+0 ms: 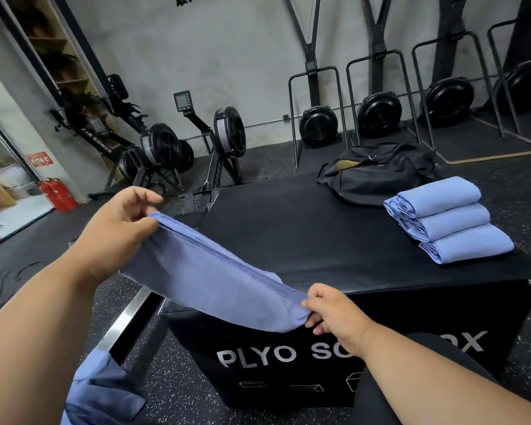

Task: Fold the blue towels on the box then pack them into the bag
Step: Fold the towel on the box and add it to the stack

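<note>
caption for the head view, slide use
Both hands, left hand and right hand, stretch a blue towel over the box.

1. The towel (209, 277) held up is plain blue with darker blue stitched hems.
2. The three folded towels (448, 219) are a lighter plain blue.
3. The box (288, 228) is black with pale grey lettering and outline drawings.
4. The bag (377, 170) is black, with a tan lining.
5. The floor (172, 384) is black, flecked white.
6. The fire extinguishers (57, 193) are red.

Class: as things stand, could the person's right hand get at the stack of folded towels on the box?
Probably not yet: the right hand pinches one end of the blue towel. The black box top toward the folded towels looks unobstructed.
</note>
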{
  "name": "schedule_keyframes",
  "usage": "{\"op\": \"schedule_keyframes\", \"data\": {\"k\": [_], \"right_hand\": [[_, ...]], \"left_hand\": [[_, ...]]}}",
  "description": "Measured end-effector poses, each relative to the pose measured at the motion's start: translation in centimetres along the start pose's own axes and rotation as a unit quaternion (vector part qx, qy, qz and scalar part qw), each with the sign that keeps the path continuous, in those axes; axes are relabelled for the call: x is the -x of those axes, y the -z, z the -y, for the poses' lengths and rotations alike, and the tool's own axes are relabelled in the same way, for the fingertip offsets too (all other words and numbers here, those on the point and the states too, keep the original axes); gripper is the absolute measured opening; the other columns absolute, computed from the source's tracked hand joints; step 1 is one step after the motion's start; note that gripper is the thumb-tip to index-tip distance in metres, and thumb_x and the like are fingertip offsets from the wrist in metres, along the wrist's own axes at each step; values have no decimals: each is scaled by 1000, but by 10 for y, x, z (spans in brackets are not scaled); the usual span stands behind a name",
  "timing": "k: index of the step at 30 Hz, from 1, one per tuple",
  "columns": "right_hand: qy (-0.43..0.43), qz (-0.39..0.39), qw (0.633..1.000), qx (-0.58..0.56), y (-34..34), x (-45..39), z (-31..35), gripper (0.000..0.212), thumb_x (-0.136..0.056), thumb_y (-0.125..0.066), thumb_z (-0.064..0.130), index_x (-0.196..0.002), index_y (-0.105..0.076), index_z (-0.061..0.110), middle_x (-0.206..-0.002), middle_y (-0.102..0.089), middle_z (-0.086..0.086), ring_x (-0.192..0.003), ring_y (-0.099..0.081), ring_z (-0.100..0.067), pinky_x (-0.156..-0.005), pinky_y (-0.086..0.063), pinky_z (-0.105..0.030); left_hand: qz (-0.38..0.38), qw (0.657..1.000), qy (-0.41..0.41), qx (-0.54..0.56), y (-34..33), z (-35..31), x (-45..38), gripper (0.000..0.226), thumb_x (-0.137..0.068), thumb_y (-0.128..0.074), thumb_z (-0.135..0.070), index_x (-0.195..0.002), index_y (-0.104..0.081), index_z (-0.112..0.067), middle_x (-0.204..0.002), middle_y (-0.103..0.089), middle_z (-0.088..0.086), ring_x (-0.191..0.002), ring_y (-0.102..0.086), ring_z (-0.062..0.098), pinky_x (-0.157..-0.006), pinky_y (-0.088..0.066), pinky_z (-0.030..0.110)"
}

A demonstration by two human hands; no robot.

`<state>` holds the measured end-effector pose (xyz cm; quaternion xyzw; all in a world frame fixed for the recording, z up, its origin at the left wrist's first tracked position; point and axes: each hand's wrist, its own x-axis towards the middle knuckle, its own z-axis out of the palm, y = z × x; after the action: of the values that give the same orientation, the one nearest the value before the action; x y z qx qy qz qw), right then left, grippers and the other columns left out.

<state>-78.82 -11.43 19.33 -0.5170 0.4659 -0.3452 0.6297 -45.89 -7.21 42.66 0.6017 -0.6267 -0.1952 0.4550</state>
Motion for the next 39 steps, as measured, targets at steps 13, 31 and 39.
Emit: {"op": "schedule_keyframes", "data": {"k": [13, 31, 39], "right_hand": [[-69, -45, 996, 44, 1, -3, -3, 15, -83, -51, 7, -76, -52, 20, -77, -55, -3, -64, -51, -17, -51, -37, -25], [83, 92, 978, 165, -58, -21, -3, 56, -96, -66, 25, -143, -50, 49, -98, -63, 5, -71, -59, -8, -68, -55, -25], [131, 72, 966, 210, -73, -31, -5, 42, -79, -63, 25, -112, -62, 52, -109, -47, 11, -93, -59, -12, -84, -52, -24]], "left_hand": [[42, 997, -9, -63, -23, -12, -5, 40, -93, -53, 18, -112, -61, -16, -82, -66, -7, -77, -59, 21, -79, -49, 40], [179, 973, -42, -139, -13, -50, 2, 49, -89, -63, 15, -103, -66, -32, -89, -69, 0, -81, -63, 17, -80, -50, 46], [178, 970, -30, -164, -3, -53, 14, 55, -89, -58, 23, -103, -65, -29, -93, -68, 8, -82, -63, 22, -84, -53, 61]]}}
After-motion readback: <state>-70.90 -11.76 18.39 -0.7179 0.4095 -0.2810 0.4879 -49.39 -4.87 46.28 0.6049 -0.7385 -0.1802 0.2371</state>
